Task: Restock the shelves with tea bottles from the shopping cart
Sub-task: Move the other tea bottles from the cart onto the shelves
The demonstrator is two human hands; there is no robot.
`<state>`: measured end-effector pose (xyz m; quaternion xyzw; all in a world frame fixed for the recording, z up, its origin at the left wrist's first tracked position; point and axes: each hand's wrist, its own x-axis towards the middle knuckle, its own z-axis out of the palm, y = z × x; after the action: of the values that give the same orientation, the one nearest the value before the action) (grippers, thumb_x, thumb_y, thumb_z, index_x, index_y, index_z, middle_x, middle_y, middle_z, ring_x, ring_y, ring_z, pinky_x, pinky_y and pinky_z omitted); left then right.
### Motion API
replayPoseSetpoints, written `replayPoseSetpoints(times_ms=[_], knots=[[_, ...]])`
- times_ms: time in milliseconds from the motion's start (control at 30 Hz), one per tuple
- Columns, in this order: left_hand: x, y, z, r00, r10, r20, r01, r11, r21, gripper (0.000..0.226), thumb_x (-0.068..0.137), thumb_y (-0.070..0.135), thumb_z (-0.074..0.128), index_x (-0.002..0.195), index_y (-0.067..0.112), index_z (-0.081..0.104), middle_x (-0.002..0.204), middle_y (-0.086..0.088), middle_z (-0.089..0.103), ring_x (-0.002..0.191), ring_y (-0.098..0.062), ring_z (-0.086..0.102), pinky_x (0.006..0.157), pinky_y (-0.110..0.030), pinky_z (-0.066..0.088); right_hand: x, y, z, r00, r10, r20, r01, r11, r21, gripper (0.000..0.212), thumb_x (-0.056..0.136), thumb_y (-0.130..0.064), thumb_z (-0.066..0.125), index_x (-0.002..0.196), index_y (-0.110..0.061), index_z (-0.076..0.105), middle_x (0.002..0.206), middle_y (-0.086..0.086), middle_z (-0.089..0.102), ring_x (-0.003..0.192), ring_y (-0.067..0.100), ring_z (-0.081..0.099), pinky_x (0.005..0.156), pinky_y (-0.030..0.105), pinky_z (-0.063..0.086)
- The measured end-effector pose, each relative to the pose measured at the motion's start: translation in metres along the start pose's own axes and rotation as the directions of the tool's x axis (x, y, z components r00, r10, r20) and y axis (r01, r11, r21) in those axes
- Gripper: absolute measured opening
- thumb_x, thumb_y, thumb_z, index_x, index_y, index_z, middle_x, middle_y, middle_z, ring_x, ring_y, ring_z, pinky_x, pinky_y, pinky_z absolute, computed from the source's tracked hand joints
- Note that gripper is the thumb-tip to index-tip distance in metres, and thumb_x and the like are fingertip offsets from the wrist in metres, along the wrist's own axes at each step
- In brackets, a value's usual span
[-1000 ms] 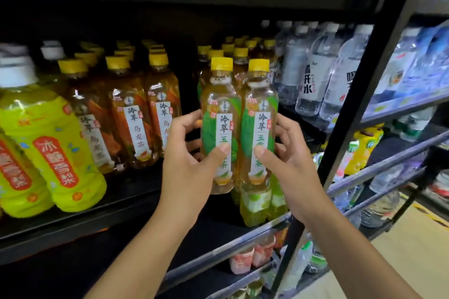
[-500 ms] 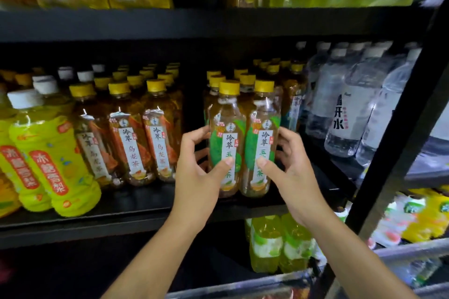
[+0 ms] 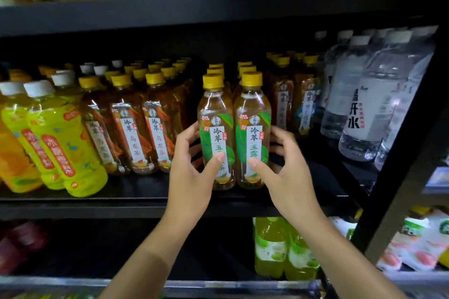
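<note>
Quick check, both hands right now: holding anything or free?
Left hand: grips the left green-label tea bottle, thumb across its label.
Right hand: grips the right green-label tea bottle, thumb on its front.

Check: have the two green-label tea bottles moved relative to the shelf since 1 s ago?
Yes. The two green-label tea bottles went from held out over the shelf's front edge to deeper in, bases now on the shelf board.

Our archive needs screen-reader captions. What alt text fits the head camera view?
Two hands, left hand and right hand, each grip a green-label tea bottle, left bottle and right bottle, upright on a black shelf between orange-label tea bottles and water bottles.
</note>
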<state>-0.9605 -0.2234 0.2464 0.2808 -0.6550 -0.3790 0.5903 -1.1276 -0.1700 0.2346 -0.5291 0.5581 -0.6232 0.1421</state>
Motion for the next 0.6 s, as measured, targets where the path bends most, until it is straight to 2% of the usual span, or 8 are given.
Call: replayPoseSetpoints(times_ms=[133,233,400,500,600], knots=[[0.002,-0.003,0.002,1.0,-0.003,-0.009,0.003,1.0,0.011,0.064,0.091,0.007,0.073,0.129,0.051,0.045,0.128,0.03,0.059,0.125,-0.001,0.058,0.095,-0.022,0.053,0.003,0.001,0.0,1.0,0.006,-0.008,-0.006,1.0,0.017,0.063,0.087,-0.018,0.079,0.137,-0.04,0.047,0.127,-0.024,0.058,0.121,-0.004,0.055,0.098,0.041,0.056],[0.008,-0.007,0.003,1.0,-0.001,-0.011,0.001,1.0,0.015,0.064,0.092,0.007,0.072,0.131,0.05,0.045,0.13,0.027,0.06,0.125,-0.002,0.058,0.097,-0.027,0.054,0.012,-0.001,0.0,1.0,0.008,0.012,-0.008,1.0,-0.013,0.064,0.086,-0.015,0.08,0.132,-0.041,0.045,0.124,-0.023,0.058,0.116,-0.007,0.055,0.095,0.035,0.058],[0.025,-0.023,0.011,0.999,-0.009,-0.034,0.01,0.999,0.045,0.061,0.096,0.008,0.068,0.146,0.033,0.045,0.138,0.017,0.058,0.131,-0.006,0.055,0.105,-0.041,0.053,0.035,0.005,0.003,0.999,0.02,0.026,-0.018,0.996,-0.089,0.062,0.086,-0.017,0.08,0.125,-0.045,0.04,0.126,-0.012,0.057,0.114,0.0,0.055,0.091,0.027,0.054],[0.035,-0.031,0.019,0.998,0.015,-0.054,-0.008,0.993,0.117,0.06,0.098,0.011,0.066,0.151,0.024,0.042,0.135,0.021,0.057,0.128,-0.001,0.055,0.104,-0.034,0.053,0.049,0.009,0.007,0.998,0.059,0.018,-0.056,0.993,-0.099,0.055,0.087,-0.019,0.079,0.123,-0.04,0.043,0.122,-0.013,0.056,0.109,0.003,0.055,0.084,0.016,0.048],[0.042,-0.032,0.024,0.998,0.016,-0.063,-0.006,0.987,0.158,0.057,0.098,0.01,0.065,0.149,0.019,0.041,0.131,0.021,0.057,0.123,0.005,0.056,0.1,-0.024,0.053,0.057,0.015,0.011,0.995,0.095,-0.016,-0.096,0.988,-0.118,0.051,0.088,-0.023,0.079,0.13,-0.029,0.05,0.121,-0.011,0.057,0.113,0.009,0.056,0.088,0.025,0.051]])
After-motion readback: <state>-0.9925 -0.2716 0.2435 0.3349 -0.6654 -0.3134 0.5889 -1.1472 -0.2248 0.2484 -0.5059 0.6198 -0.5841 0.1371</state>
